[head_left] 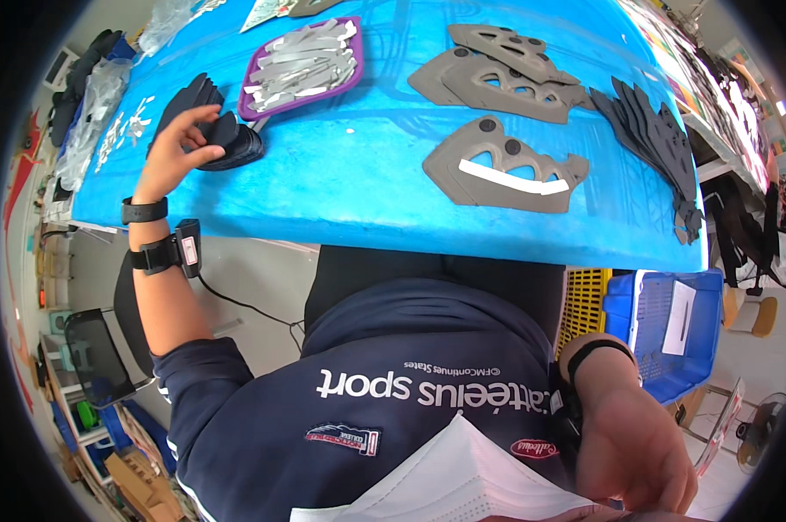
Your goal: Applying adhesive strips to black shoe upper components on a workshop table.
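My left hand (177,157) reaches over the left side of the table, thumb and index finger closed around the edges of a thin dark rounded pad (222,130). That pad lies over a stack of similar black pads (245,152), and more dark strips (200,90) fan out behind the hand. Low on the right, my right hand (638,448) is held up close to my body beside a white face mask (450,470). Its fingers are curled together. Their tips are partly cut off by the lower edge, so what they hold, if anything, is hidden.
A purple tray (359,65) of grey-white strips stands behind the pads. Grey shaped panels (515,87) are stacked to the right, with one panel (463,183) bearing white strips in front. Dark cut pieces (650,130) lie far right. A blue crate (706,331) stands below the table.
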Demonstrator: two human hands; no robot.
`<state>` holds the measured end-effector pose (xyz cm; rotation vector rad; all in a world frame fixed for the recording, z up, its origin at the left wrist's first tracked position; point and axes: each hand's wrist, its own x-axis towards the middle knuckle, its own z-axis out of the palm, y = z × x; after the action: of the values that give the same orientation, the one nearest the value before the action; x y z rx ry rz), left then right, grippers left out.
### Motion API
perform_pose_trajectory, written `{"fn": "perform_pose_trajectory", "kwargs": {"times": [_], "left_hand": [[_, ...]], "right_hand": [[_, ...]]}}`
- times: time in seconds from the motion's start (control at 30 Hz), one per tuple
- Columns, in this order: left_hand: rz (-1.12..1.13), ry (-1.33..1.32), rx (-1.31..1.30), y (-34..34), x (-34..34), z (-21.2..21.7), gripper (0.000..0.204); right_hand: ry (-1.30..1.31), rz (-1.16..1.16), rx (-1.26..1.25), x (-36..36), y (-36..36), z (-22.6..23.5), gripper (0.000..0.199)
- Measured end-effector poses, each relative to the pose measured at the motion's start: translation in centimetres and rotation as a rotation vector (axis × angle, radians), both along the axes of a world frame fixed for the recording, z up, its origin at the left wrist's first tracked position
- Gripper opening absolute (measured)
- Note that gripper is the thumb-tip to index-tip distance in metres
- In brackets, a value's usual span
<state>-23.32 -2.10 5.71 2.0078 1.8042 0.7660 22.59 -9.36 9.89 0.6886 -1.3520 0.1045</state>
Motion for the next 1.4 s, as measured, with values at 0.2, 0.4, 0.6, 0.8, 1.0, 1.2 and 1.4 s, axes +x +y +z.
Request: {"fn": "perform_pose_trajectory", "kwargs": {"times": [0.2,0.4,0.6,0.8,1.0,1.2,1.4], "left_hand": [[0.089,0.087,0.426,-0.4,2.5,2.3,0.054],[-0.076,-0.066,0.665,-1.0,10.6,4.0,0.062],[-0.398,-0.356,0.737,-1.4,16.8,2.6,0.085],[-0.646,-0.743,0.562,0.2,23.8,-0.2,0.082],[-0.704,-0.859,0.175,1.9,25.7,-2.4,0.059],[-0.587,-0.333,0.089,3.9,25.9,-3.2,0.041],[-0.381,-0.227,0.060,4.1,26.8,-4.7,0.037]], "right_hand": [[0.113,-0.037,0.004,-0.6,-0.6,-0.2,0.022],[0.138,-0.060,0.026,-0.7,-0.4,-0.7,0.022],[0.153,-0.085,-0.051,-0.6,0.3,-1.1,0.024],[0.339,-0.391,-0.394,1.1,3.1,-3.5,0.049],[-0.526,-0.307,-1.391,3.7,8.5,-7.6,0.059],[-0.914,-0.511,-1.236,7.6,11.3,-9.5,0.037],[-1.112,-0.753,-1.225,7.6,12.5,-9.9,0.032]]}}
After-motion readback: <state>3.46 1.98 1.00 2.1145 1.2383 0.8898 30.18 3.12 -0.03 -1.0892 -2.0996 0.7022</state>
